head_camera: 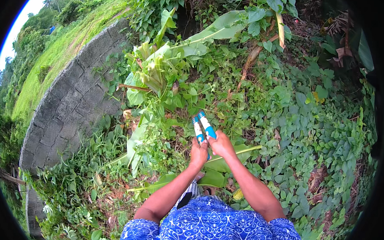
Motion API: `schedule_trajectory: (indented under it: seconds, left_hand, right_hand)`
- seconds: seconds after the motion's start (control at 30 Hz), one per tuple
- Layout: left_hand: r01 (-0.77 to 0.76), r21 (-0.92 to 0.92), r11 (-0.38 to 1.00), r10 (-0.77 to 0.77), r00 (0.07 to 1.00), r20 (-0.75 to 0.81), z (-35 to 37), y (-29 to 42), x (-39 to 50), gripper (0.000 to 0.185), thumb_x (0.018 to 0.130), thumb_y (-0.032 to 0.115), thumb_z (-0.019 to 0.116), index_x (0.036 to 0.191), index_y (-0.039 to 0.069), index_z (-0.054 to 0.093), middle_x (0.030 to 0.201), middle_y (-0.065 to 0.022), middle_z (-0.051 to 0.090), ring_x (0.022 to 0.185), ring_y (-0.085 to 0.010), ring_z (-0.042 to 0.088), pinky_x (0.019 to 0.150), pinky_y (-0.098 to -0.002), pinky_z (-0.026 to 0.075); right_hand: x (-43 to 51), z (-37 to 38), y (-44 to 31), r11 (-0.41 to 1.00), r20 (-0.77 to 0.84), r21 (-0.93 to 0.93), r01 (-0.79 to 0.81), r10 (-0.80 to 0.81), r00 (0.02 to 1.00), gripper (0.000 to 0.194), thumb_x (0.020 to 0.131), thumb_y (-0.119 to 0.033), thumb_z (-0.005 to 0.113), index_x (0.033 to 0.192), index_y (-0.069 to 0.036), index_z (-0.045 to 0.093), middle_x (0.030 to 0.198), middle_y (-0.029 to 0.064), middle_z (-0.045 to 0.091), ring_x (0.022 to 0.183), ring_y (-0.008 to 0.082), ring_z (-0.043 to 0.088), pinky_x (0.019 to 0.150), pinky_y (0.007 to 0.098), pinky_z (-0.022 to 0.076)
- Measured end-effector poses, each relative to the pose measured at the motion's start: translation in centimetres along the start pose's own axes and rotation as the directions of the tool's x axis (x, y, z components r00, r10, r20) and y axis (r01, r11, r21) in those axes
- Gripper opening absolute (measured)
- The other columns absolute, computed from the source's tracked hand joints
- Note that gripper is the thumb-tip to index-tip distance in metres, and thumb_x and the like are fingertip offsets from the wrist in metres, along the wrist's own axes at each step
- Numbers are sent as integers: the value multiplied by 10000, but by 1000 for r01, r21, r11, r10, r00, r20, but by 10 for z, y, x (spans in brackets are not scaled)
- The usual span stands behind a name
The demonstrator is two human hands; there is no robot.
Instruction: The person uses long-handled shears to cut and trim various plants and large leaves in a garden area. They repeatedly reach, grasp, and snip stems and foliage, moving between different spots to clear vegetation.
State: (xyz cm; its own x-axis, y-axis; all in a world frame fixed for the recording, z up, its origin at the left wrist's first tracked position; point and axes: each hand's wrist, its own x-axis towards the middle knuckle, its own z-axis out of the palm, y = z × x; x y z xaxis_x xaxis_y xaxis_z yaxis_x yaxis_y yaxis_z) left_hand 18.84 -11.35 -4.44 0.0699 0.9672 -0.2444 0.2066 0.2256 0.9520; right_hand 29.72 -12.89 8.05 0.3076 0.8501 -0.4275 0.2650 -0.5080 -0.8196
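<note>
My left hand (199,154) and my right hand (222,144) are close together in front of my body. Each is closed around the near end of one of two blue-and-white tool handles, the left handle (197,127) and the right handle (206,123). Side by side, the handles point away from me, with a narrow gap between them. Whether blades are attached cannot be made out. Just beyond stands a leafy clump with cut green stalks (154,73), wrapped in vines. Below my hands, broad green leaves (213,178) lie on the ground by my feet.
A grey concrete-block wall (73,95) curves along the left, with a grassy slope (47,74) behind it. Dense vines (294,141) cover the ground on the right. A large banana-like leaf (220,28) and a dry brown stalk (250,60) lean across the far side.
</note>
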Motion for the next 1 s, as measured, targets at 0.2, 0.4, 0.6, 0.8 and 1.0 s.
schedule_trajectory:
  seconds: [0.2,0.4,0.6,0.8,1.0]
  left_hand:
    - [98,131,986,-160,753,638,-79,77,3,613,814,170,628,1339,24,347,692,-4,515,483,-83,443,421,-244,386]
    - [201,121,972,-217,571,792,-32,103,-25,515,821,25,572,1287,-17,357,770,-39,546,510,-108,527,476,-249,438]
    - [471,-274,839,-110,639,761,-21,198,-18,606,747,-79,505,1301,18,279,953,-129,490,660,-168,555,505,-286,487]
    - [377,-528,761,0,814,581,-10,278,-4,594,803,5,519,1336,106,276,930,-92,516,681,-167,564,550,-361,519]
    - [175,-700,692,72,949,308,25,284,63,492,832,96,603,1259,82,359,924,-17,513,660,-121,512,593,-371,511]
  right_hand:
    - [-18,-176,108,897,-24,431,-101,123,992,123,862,-110,528,876,6,567,559,70,529,343,94,396,317,225,342]
    - [-74,-227,186,794,-121,604,-67,175,977,159,857,-120,530,869,36,559,593,105,567,369,119,460,328,237,379]
    - [-15,-174,164,677,-163,733,-61,262,951,263,925,-245,471,887,2,555,534,36,500,351,106,386,357,247,397]
    - [65,-57,84,401,371,850,-342,6,929,405,903,-446,465,853,-56,559,510,-20,459,347,75,321,427,275,378]
    - [130,-18,29,331,605,778,-533,-171,777,402,907,-438,451,853,-58,572,505,-43,448,360,40,326,461,265,353]
